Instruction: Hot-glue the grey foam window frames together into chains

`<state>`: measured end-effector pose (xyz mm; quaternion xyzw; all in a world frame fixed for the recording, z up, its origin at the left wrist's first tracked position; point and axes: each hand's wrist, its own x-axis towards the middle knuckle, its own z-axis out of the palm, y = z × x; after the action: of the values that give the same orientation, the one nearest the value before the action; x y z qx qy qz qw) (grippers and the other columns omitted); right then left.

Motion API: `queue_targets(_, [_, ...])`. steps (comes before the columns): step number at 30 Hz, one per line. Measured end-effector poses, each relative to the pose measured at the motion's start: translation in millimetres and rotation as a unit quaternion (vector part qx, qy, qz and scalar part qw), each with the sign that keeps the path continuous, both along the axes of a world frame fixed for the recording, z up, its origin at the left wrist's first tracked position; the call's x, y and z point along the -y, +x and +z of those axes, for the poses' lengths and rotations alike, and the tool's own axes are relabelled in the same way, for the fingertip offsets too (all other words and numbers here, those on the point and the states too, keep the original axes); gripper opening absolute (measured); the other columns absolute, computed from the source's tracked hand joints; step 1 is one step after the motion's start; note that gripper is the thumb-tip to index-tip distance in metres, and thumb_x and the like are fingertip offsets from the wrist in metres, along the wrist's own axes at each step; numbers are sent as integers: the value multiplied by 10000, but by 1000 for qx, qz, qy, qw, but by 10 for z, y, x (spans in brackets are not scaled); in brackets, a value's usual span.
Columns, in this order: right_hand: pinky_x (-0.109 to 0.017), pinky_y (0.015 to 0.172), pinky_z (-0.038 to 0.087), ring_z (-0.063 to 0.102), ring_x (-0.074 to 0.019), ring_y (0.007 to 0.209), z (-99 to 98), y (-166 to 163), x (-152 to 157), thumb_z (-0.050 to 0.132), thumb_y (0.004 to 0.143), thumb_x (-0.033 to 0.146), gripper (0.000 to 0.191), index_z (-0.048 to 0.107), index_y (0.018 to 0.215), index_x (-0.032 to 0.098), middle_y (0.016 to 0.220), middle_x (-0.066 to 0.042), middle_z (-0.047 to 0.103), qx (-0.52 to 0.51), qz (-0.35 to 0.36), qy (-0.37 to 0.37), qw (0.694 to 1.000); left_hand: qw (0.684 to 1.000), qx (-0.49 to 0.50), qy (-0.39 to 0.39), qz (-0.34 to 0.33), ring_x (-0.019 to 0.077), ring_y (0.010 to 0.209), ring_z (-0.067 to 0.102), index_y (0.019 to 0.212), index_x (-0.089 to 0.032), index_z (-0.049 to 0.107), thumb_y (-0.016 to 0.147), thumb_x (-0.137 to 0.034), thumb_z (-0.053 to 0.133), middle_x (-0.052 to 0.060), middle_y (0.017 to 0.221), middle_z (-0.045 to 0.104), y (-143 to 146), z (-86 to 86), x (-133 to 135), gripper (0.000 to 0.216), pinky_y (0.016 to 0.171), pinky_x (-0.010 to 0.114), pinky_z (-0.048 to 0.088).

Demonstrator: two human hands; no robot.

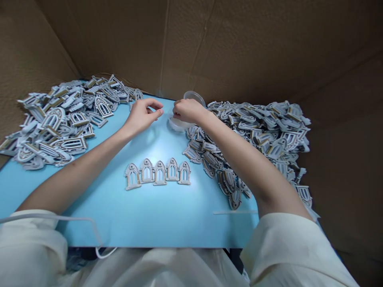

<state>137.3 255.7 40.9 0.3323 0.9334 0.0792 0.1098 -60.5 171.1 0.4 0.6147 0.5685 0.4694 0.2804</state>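
The left hand (143, 116) is raised over the light blue tabletop (104, 207), fingers curled, with the thumb and fingertips drawn close together. Any small item between them is hidden, so the grip cannot be confirmed. The right hand (187, 111) is curled down over the near rim of a shallow clear plastic dish (178, 124) and appears to be in contact with it. Its fingertips are obscured, so whether they are gripping the dish or something inside it cannot be determined. A clear plastic disc (194, 97) stands tilted just behind the right hand, at the far edge of the tabletop. The dish lies between the two hands, closer to the right, and immediately beside the right-hand pile.

Five grey arched window frames (157, 173) with pointed tops stand upright in a close side-by-side row on the tabletop, nearer the person than both hands and touching neither. A large heap of similar frames (60, 123) lies at the left, and a second heap (254, 135) extends along the right, beneath the right forearm. Many show tan inner faces. Corrugated cardboard walls (269, 48) surround the far side of the work area. Cream sleeves (284, 247) cover the upper arms, and a white cable (68, 217) runs across the near left edge of the tabletop.
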Motion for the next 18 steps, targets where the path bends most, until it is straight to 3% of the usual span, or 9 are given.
queue_targets(7, [-371,711,314,671,-225,829,-27,7,-50,506,1018,129,338,836,1091,125,1188,-193,796,6,53,32,998,1000,4,-3,-9,143,681,699,1022,-163,796,874,-256,755,62,979,824,7,41,22,180,695,285,560])
queue_targets(11, [-372,715,308,621,-216,808,-7,169,-38,452,1051,156,354,801,1101,120,1203,-189,767,-17,65,47,997,1000,7,-5,-9,140,678,687,1025,-161,802,880,-249,749,62,994,827,14,48,28,178,705,293,555])
queue_targets(15, [-357,744,342,601,-224,877,27,392,15,445,1069,229,316,742,987,162,1119,-148,726,-207,11,45,977,1000,19,-5,-15,150,744,684,1008,-161,819,887,-226,757,70,1025,830,46,59,47,151,784,315,565])
queue_targets(18, [-331,760,370,556,-191,829,15,450,156,519,1020,215,224,644,836,194,914,-73,652,-386,-70,-20,919,998,48,-15,-28,174,836,714,1047,-161,814,905,-224,754,97,1096,829,130,84,97,166,780,312,583])
